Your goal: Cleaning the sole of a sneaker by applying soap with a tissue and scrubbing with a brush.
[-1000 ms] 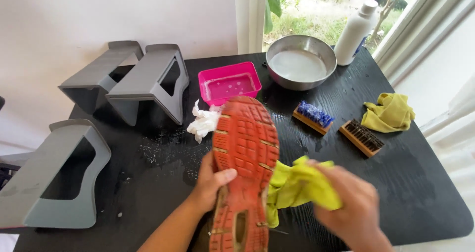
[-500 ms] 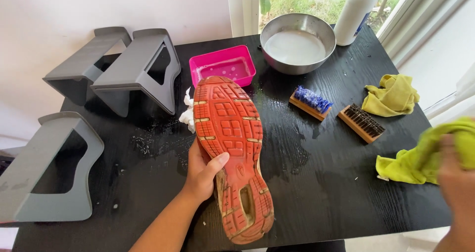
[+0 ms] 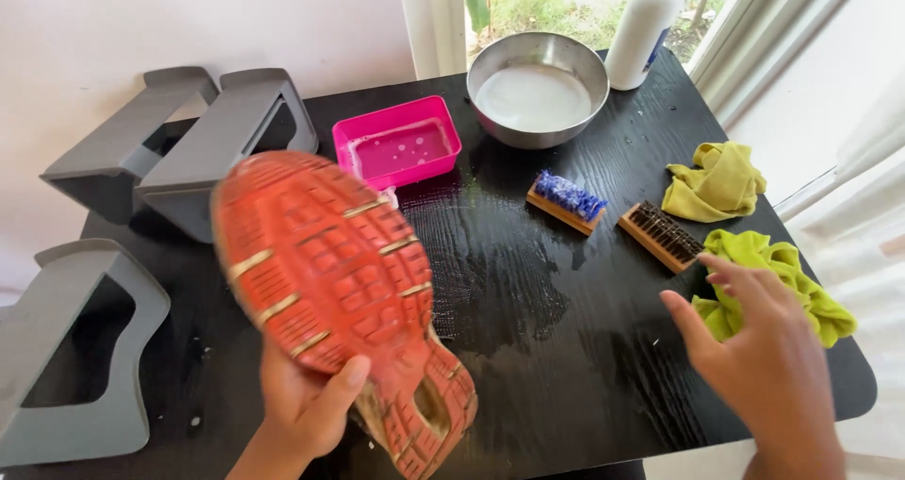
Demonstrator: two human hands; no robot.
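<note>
Now left hand point(image 3: 302, 409) grips red shoe point(image 3: 330, 282), sole up. Right hand point(image 3: 768, 367) open, fingertips touching yellow cloth point(image 3: 787, 277) near shoe.

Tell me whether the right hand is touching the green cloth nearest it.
Cannot tell: in the head view the right hand overlaps the green cloth, fingers spread, without clear contact or gap.

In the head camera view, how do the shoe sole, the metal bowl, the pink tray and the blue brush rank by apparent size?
1. Shoe sole, though it is held nearest the camera, which enlarges it.
2. Metal bowl and pink tray look alike; not ranked.
3. Blue brush, the smallest.
</note>
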